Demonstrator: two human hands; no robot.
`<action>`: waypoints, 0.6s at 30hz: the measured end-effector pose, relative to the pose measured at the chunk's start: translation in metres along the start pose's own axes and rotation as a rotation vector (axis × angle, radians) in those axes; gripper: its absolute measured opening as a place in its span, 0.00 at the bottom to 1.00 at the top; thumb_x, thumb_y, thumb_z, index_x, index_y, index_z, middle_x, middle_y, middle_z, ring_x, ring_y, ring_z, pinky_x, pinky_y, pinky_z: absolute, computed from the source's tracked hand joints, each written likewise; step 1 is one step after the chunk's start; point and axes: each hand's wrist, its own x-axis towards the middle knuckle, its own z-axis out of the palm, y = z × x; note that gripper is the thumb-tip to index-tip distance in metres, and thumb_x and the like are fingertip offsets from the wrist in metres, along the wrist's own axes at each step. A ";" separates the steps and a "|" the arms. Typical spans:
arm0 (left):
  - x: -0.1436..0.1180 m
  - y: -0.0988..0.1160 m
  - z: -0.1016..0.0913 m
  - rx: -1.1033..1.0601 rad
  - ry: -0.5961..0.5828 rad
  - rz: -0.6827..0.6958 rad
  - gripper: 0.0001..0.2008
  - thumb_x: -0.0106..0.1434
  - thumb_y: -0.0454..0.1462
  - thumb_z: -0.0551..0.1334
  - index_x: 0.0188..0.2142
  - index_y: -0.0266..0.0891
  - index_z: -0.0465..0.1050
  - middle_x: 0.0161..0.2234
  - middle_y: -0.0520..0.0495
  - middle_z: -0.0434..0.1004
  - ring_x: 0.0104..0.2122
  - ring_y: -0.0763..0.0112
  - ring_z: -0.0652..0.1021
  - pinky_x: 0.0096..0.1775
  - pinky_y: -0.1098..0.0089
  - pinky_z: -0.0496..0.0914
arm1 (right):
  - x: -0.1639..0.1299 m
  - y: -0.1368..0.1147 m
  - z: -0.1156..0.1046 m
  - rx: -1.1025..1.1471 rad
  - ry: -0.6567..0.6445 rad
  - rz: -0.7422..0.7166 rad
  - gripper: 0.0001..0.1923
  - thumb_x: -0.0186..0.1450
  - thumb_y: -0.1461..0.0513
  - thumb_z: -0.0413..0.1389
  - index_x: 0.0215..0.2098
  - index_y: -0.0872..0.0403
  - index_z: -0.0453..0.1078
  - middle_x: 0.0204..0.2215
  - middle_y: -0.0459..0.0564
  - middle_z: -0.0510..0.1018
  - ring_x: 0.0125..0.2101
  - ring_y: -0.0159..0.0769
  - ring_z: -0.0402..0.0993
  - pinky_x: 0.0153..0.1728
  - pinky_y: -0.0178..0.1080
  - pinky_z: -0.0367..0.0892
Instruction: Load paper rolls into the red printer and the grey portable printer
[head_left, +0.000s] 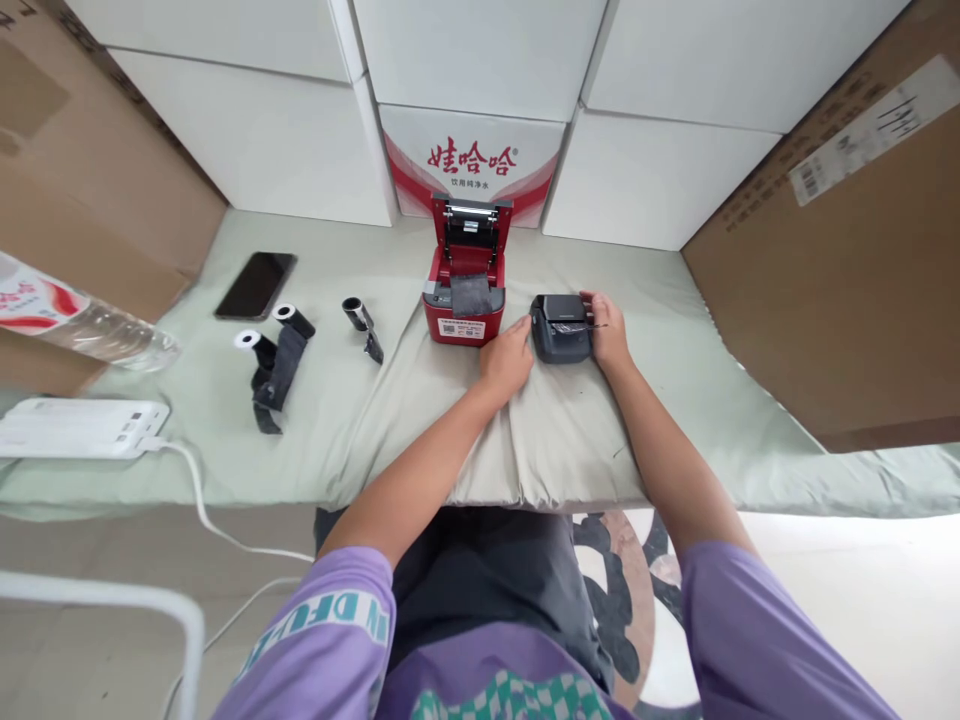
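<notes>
A small dark grey portable printer (562,345) rests on the cloth-covered surface between my hands. My right hand (609,332) is curled round its right side, fingers at the back corner. Against its left side, my left hand (507,360) has its fingers together, the fingertips at the printer's edge. A thin dark strip sticks out across the printer's front. Just left of it stands a red label printer (463,329) with its lid raised. A piece of black ribbon (471,296) hangs over the red printer's front, and a white label with codes is on its face.
Left of the red printer lie black ribbon rolls (289,365) and a small separate roll (357,314). A phone (256,285), a water bottle (90,325) and a white power bank (82,427) with a cable are further left. White boxes (465,165) and cardboard cartons (840,260) border the surface.
</notes>
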 end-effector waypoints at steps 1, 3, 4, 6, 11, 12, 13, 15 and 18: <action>0.000 0.000 0.001 -0.003 0.003 0.003 0.31 0.72 0.31 0.51 0.72 0.49 0.62 0.70 0.55 0.65 0.66 0.65 0.72 0.63 0.68 0.69 | -0.001 -0.002 -0.001 0.009 0.039 -0.003 0.34 0.65 0.32 0.49 0.41 0.51 0.76 0.40 0.51 0.82 0.40 0.40 0.77 0.44 0.44 0.73; 0.001 -0.001 0.002 -0.010 0.004 0.009 0.32 0.71 0.31 0.51 0.73 0.50 0.61 0.70 0.55 0.65 0.66 0.65 0.72 0.63 0.67 0.69 | -0.003 -0.006 -0.004 0.007 0.111 -0.043 0.29 0.67 0.36 0.49 0.33 0.50 0.74 0.33 0.50 0.80 0.35 0.38 0.75 0.41 0.43 0.72; 0.001 -0.001 0.002 -0.014 0.004 0.013 0.32 0.71 0.31 0.51 0.73 0.50 0.61 0.70 0.55 0.65 0.66 0.65 0.72 0.63 0.67 0.69 | -0.005 -0.008 -0.005 -0.004 0.133 -0.084 0.28 0.68 0.38 0.49 0.30 0.50 0.73 0.30 0.49 0.78 0.34 0.38 0.74 0.41 0.43 0.72; 0.001 -0.002 0.003 -0.020 0.009 0.021 0.32 0.71 0.31 0.52 0.73 0.50 0.61 0.70 0.55 0.65 0.66 0.64 0.72 0.63 0.66 0.69 | -0.008 -0.012 -0.008 -0.032 0.156 -0.185 0.27 0.70 0.42 0.49 0.25 0.50 0.71 0.27 0.49 0.76 0.34 0.39 0.73 0.45 0.46 0.71; 0.002 -0.002 0.004 -0.023 0.026 0.029 0.31 0.71 0.32 0.52 0.72 0.47 0.63 0.70 0.56 0.64 0.66 0.66 0.71 0.62 0.68 0.69 | -0.015 -0.016 -0.009 -0.025 0.187 -0.271 0.27 0.71 0.43 0.47 0.24 0.50 0.72 0.27 0.50 0.77 0.35 0.43 0.75 0.49 0.50 0.72; 0.001 -0.002 0.004 -0.021 0.029 0.027 0.30 0.71 0.32 0.52 0.71 0.47 0.64 0.70 0.57 0.64 0.66 0.67 0.71 0.62 0.69 0.69 | -0.016 -0.017 -0.008 0.001 0.190 -0.260 0.28 0.71 0.43 0.46 0.25 0.50 0.73 0.28 0.51 0.78 0.36 0.43 0.77 0.48 0.51 0.72; 0.001 -0.003 0.004 -0.019 0.032 0.028 0.30 0.71 0.33 0.53 0.71 0.46 0.64 0.70 0.57 0.64 0.66 0.67 0.71 0.62 0.69 0.69 | -0.016 -0.017 -0.007 0.035 0.188 -0.249 0.28 0.71 0.43 0.46 0.26 0.50 0.74 0.29 0.52 0.80 0.36 0.44 0.78 0.48 0.51 0.73; 0.001 -0.002 0.004 -0.020 0.036 0.032 0.30 0.71 0.33 0.53 0.71 0.45 0.64 0.70 0.56 0.65 0.66 0.67 0.71 0.63 0.69 0.69 | -0.016 -0.018 -0.006 0.111 0.163 -0.236 0.28 0.70 0.42 0.45 0.31 0.50 0.76 0.36 0.54 0.83 0.39 0.45 0.79 0.46 0.51 0.74; 0.002 -0.002 0.005 -0.025 0.036 0.031 0.30 0.70 0.33 0.53 0.71 0.45 0.64 0.70 0.56 0.65 0.66 0.66 0.72 0.63 0.68 0.69 | -0.013 -0.020 -0.005 0.151 0.060 -0.221 0.27 0.70 0.41 0.46 0.43 0.49 0.80 0.51 0.55 0.83 0.45 0.45 0.80 0.47 0.50 0.75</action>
